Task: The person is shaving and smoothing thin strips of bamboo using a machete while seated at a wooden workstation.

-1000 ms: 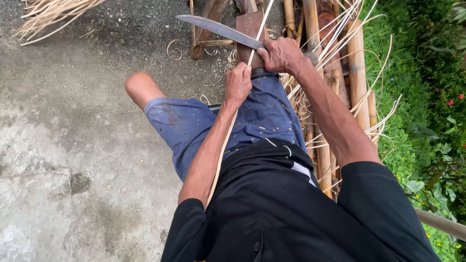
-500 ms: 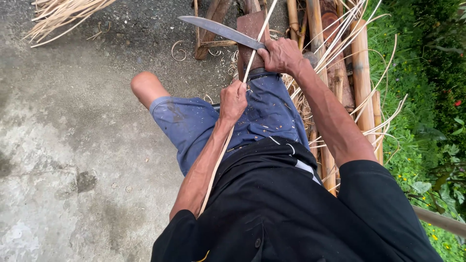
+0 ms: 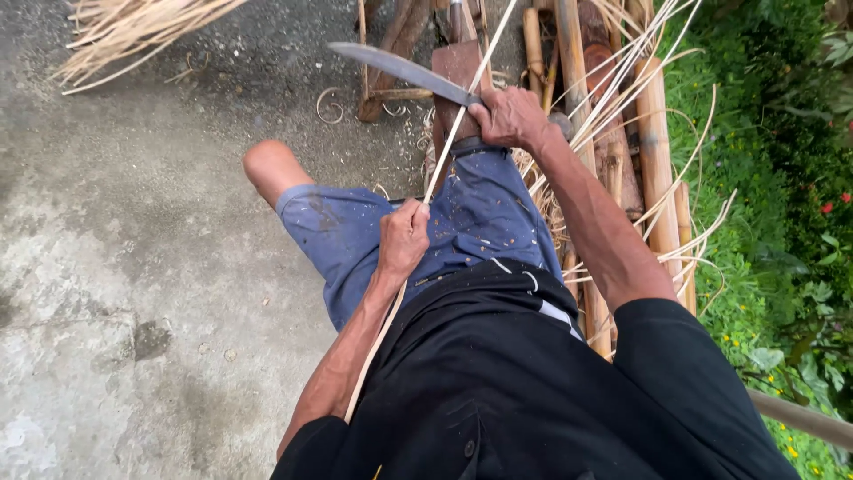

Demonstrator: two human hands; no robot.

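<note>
A long pale bamboo strip (image 3: pixel 444 160) runs slantwise from the top of the view down across the person's lap and past the left forearm. The left hand (image 3: pixel 404 238) is closed around the strip over the thigh of the blue shorts (image 3: pixel 480 213). Further up, the right hand (image 3: pixel 508 116) is wrapped tight around the handle of a curved knife (image 3: pixel 400 69), and the blade points left with its base against the strip just beside that hand. The knee rests near a brown wooden block (image 3: pixel 458 60). Behind and to the right lie thick bamboo poles (image 3: pixel 656 151) with loose thin strips over them. Curled shavings (image 3: pixel 330 105) lie on the concrete floor (image 3: pixel 133 267). Green plants (image 3: pixel 782 222) edge the right side.
</note>
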